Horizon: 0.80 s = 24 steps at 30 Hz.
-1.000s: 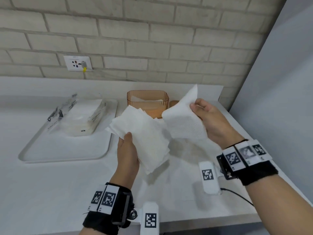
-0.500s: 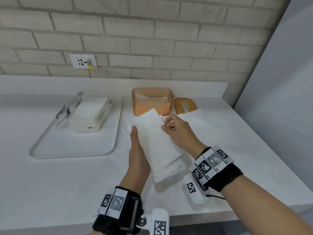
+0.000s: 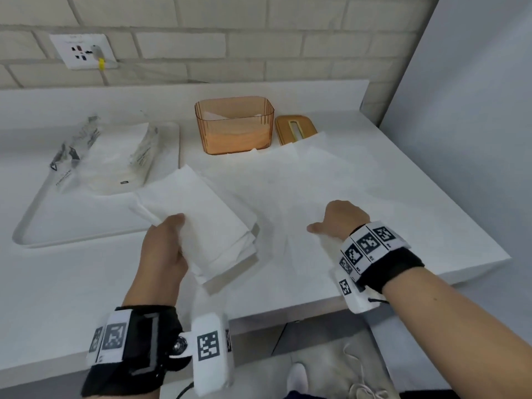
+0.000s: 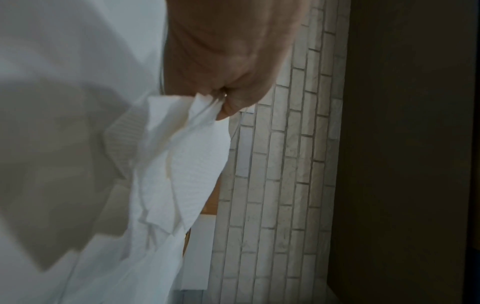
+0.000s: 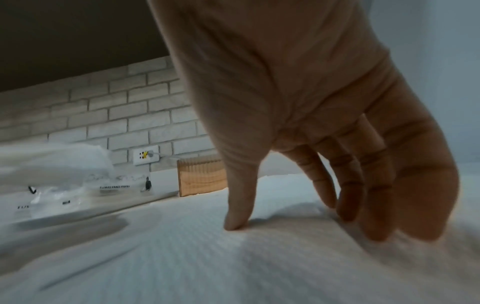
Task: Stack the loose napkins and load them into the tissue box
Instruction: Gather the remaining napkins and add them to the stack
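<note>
Napkins (image 3: 201,217) are gathered in a partial stack above the near tabletop (image 3: 57,298), pinched by the curled fingers (image 4: 228,102) of the left hand (image 3: 164,249), while loose sheets (image 3: 302,180) are pressed under the right hand's (image 3: 339,220) spread fingertips, and the tissue box (image 3: 234,125) beyond is judged barely loaded.

Head looks down; wrist views close, sharing brick wall (image 4: 285,164).

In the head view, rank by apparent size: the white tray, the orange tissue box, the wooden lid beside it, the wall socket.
1. White tray, clearly largest.
2. Orange tissue box.
3. Wall socket and wooden lid look alike; the lid is partly covered by a napkin, so unranked.
</note>
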Tool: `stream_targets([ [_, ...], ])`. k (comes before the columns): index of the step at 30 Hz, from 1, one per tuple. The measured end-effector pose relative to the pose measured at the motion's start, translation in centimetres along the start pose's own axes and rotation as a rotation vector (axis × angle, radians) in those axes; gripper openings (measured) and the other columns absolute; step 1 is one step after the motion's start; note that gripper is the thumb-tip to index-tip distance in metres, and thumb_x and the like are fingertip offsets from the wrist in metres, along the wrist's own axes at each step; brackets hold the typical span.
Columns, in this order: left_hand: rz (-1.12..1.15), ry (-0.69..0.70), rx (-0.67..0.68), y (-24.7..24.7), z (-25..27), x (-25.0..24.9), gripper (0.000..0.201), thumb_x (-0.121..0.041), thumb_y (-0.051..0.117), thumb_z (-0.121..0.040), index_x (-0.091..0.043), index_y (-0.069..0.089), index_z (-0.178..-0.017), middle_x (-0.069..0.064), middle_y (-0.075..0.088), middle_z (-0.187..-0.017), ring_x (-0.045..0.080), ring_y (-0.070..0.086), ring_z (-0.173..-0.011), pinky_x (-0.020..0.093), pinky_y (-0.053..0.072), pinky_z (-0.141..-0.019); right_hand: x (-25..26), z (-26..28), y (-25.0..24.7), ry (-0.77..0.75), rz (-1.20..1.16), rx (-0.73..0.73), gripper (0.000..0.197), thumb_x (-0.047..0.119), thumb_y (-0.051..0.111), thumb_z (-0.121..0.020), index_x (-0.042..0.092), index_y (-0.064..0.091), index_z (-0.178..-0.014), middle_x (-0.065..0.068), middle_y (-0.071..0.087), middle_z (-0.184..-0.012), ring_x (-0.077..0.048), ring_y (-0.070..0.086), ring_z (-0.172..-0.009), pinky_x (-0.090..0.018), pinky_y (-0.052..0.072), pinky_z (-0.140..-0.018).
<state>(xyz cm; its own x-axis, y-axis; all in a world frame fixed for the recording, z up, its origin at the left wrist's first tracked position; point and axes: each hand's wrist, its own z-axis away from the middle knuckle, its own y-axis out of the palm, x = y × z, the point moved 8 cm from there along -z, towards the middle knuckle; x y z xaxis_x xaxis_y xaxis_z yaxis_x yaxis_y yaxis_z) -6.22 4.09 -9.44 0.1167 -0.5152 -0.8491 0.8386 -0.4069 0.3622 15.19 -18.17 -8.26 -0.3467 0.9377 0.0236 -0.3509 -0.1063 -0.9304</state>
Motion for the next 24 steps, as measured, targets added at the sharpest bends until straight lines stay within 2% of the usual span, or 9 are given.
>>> stream_targets([
  [1,0.006,-0.018,0.003,0.0,0.2,0.5,0.025,-0.006,0.047,-0.095,-0.012,0.054,-0.119,-0.003,0.066,-0.095,0.011,0.062,-0.083,0.024,0.046,-0.065,0.2,0.0,0.3,0.007,-0.007,0.010,0.046,0.046,0.061,-0.085,0.010,0.039,-0.065,-0.001,0.045,-0.067,-0.021,0.051,-0.070,-0.024,0.036,-0.056],
  [5,0.029,-0.071,0.009,-0.2,1.0,1.8,0.025,-0.005,0.048,-0.095,-0.010,0.054,-0.118,-0.001,0.065,-0.096,0.013,0.062,-0.083,0.025,0.047,-0.065,0.6,-0.4,0.9,0.000,-0.161,0.066,0.042,0.030,0.068,-0.084,0.008,0.038,-0.062,-0.004,0.045,-0.062,-0.019,0.045,-0.056,-0.024,0.034,-0.048],
  [9,0.057,-0.092,0.001,-1.5,1.1,2.2,0.023,-0.005,0.049,-0.095,-0.011,0.053,-0.117,0.001,0.066,-0.100,0.015,0.062,-0.088,0.028,0.047,-0.070,-0.1,-0.2,1.1,0.029,-0.340,0.091,0.039,0.026,0.072,-0.081,0.008,0.040,-0.067,-0.003,0.043,-0.067,-0.020,0.047,-0.066,-0.024,0.032,-0.048],
  [11,0.062,-0.095,-0.005,-2.2,1.0,2.2,0.023,-0.005,0.049,-0.095,-0.011,0.053,-0.116,0.001,0.066,-0.101,0.016,0.061,-0.088,0.030,0.048,-0.076,-0.6,-0.1,0.9,0.030,-0.420,0.083,0.034,0.026,0.070,-0.083,0.007,0.042,-0.075,-0.002,0.043,-0.069,-0.018,0.047,-0.067,-0.023,0.032,-0.048],
  [13,0.069,-0.097,-0.019,-2.8,0.9,2.1,0.021,-0.005,0.049,-0.095,-0.010,0.054,-0.114,0.001,0.065,-0.099,0.016,0.062,-0.087,0.032,0.049,-0.084,-1.0,-0.1,0.2,0.022,-0.511,0.029,0.036,0.026,0.068,-0.084,0.010,0.039,-0.070,-0.002,0.041,-0.068,-0.016,0.044,-0.065,-0.023,0.033,-0.049],
  [15,0.072,-0.097,-0.030,-3.1,0.7,1.9,0.021,-0.005,0.049,-0.095,-0.010,0.055,-0.114,0.000,0.065,-0.096,0.014,0.061,-0.084,0.029,0.049,-0.079,-1.4,0.1,-0.5,0.020,-0.575,-0.014,0.044,0.021,0.066,-0.085,0.013,0.031,-0.060,-0.002,0.036,-0.063,-0.015,0.037,-0.057,-0.024,0.031,-0.048],
  [17,0.073,-0.098,-0.037,-3.2,0.5,1.8,0.024,-0.005,0.049,-0.095,-0.009,0.054,-0.118,0.000,0.065,-0.095,0.014,0.061,-0.083,0.026,0.048,-0.071,-2.0,0.3,-1.2,0.025,-0.629,-0.035,0.039,0.018,0.065,-0.086,0.011,0.035,-0.062,-0.005,0.041,-0.064,-0.019,0.040,-0.056,-0.024,0.034,-0.052],
  [20,0.079,-0.098,-0.032,-3.0,0.2,1.4,0.026,-0.006,0.049,-0.095,-0.009,0.055,-0.120,0.000,0.066,-0.097,0.014,0.062,-0.084,0.026,0.047,-0.068,-2.5,1.4,-3.5,-0.020,-0.759,-0.087,0.014,0.018,0.062,-0.088,0.007,0.056,-0.091,-0.012,0.058,-0.086,-0.026,0.057,-0.076,-0.031,0.045,-0.065],
  [24,0.077,-0.075,-0.049,-2.9,-0.4,0.4,0.024,-0.006,0.049,-0.095,-0.011,0.055,-0.118,-0.001,0.066,-0.095,0.013,0.062,-0.083,0.026,0.047,-0.067,-0.7,2.6,-7.4,-0.144,-1.149,-0.119,0.026,0.019,0.060,-0.091,0.013,0.058,-0.116,-0.005,0.067,-0.106,-0.022,0.065,-0.091,-0.030,0.053,-0.070],
])
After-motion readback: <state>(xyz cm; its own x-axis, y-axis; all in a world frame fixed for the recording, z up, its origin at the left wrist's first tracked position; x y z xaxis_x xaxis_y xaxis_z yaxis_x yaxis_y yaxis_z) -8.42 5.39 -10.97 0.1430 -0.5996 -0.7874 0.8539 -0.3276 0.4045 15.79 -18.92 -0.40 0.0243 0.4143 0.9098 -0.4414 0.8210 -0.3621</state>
